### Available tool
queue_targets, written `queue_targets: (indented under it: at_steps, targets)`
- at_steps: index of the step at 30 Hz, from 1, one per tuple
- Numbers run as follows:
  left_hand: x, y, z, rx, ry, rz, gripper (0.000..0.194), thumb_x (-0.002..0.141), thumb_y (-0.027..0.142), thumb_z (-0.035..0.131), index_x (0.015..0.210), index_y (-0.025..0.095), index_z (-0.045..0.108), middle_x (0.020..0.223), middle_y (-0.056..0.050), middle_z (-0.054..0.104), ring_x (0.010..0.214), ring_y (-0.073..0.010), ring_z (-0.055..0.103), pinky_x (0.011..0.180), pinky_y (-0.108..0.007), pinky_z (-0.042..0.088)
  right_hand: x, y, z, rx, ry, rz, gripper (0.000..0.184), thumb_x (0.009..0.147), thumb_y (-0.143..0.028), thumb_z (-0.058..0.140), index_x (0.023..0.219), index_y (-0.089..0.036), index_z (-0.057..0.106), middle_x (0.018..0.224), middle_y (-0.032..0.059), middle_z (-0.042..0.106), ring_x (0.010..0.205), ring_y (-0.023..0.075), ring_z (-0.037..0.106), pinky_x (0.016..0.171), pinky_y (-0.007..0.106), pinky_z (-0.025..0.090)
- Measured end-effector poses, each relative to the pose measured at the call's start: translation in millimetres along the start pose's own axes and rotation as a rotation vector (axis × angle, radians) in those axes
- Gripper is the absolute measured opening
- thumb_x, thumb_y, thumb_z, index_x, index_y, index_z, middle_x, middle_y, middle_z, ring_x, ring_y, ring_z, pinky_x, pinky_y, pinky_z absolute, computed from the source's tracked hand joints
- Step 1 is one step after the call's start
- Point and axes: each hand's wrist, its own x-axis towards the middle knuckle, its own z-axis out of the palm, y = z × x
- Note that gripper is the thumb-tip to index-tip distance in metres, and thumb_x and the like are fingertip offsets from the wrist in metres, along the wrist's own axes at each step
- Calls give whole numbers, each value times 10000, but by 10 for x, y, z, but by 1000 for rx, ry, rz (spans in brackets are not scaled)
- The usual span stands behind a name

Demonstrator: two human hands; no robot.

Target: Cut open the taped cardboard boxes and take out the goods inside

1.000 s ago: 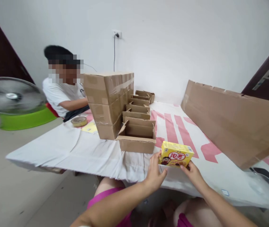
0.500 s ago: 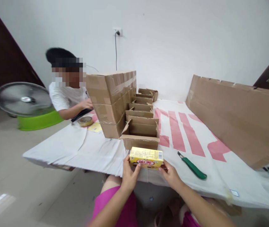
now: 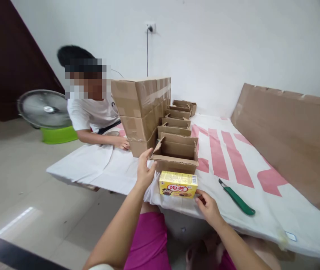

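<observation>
A yellow snack box (image 3: 178, 184) with red lettering sits upright at the front edge of the table, in front of an open cardboard carton (image 3: 174, 165). My left hand (image 3: 145, 168) is raised at the carton's left front corner, thumb and fingers apart, holding nothing. Whether its fingertips touch the carton's flap I cannot tell. At the yellow box's right end is my right hand (image 3: 207, 205), its thumb and forefinger spread; the fingertips are at or against the box's lower corner without gripping it.
Several open cartons (image 3: 174, 131) run back in a row beside a stack of taped cartons (image 3: 137, 97). A green utility knife (image 3: 239, 200) lies to the right. A large cardboard sheet (image 3: 289, 138) stands on the right. Across the table sits another person (image 3: 92, 116), with a fan (image 3: 46, 108) behind.
My left hand has let go of the yellow box and moved up and left to the carton's corner. My right hand has loosened. The other person's hand has come down onto the table.
</observation>
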Motion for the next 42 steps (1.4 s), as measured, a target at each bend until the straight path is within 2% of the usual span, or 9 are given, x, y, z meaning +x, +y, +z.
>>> queue_targets:
  at_steps: [3,9,17,24,26,29,34,38,42]
  targets:
    - [265,-35,38,8,-80,20,345,864,318,491,1180,186,534,1052,-83,662,1046,-221,584,967,-405,438,5,17,2,-3,-6,-6,365,842,-381,533,1112,-169,658,832,65,717,711,203,654,685,311,527]
    - [503,7,79,169,-190,-64,186,840,300,492,935,203,619,898,-48,663,849,-204,596,808,-333,467,-5,48,10,1,-15,-16,355,856,-369,527,1132,-181,648,909,77,724,747,209,662,710,320,535]
    - [640,20,55,173,-349,-184,241,813,348,520,996,220,613,612,46,546,614,-154,525,598,-246,402,3,12,14,-8,7,-6,361,833,-405,541,1096,-192,666,900,75,730,738,215,664,713,329,543]
    - [694,-14,97,162,-378,-179,221,822,344,514,954,212,632,647,36,583,614,-146,522,592,-239,382,77,-48,-74,-5,23,-6,398,862,-455,510,1112,-171,635,891,87,722,714,198,658,658,311,547]
    - [697,-36,102,151,-388,-172,219,827,345,513,949,211,635,684,30,612,625,-143,530,602,-238,389,184,-206,-203,-88,126,-93,365,887,-442,491,1112,-188,626,989,100,705,766,197,653,676,315,545]
    - [695,-63,105,138,-395,-169,226,836,347,507,962,205,629,704,25,627,632,-145,540,611,-240,398,434,-586,-414,-284,282,-405,258,901,-364,519,1088,-226,630,1043,91,677,886,218,629,778,369,530]
    - [690,-49,105,119,-395,-165,200,848,326,501,954,208,622,776,12,663,702,-156,582,656,-247,417,954,-1184,-472,-668,255,-877,194,882,-253,587,1063,-234,652,1083,75,674,1046,236,574,932,412,446]
    - [689,-16,96,113,-398,-161,181,851,306,504,952,211,621,817,6,678,753,-166,604,687,-251,430,1305,-1332,-295,-882,216,-1008,191,870,-233,612,1053,-208,661,1136,70,677,1110,256,538,952,415,392]
    - [687,-3,85,111,-400,-153,172,852,294,509,955,215,622,809,8,673,747,-166,604,704,-254,436,1496,-1336,-147,-930,177,-1047,155,881,-216,589,1004,-220,682,1144,64,678,1124,245,527,974,415,357]
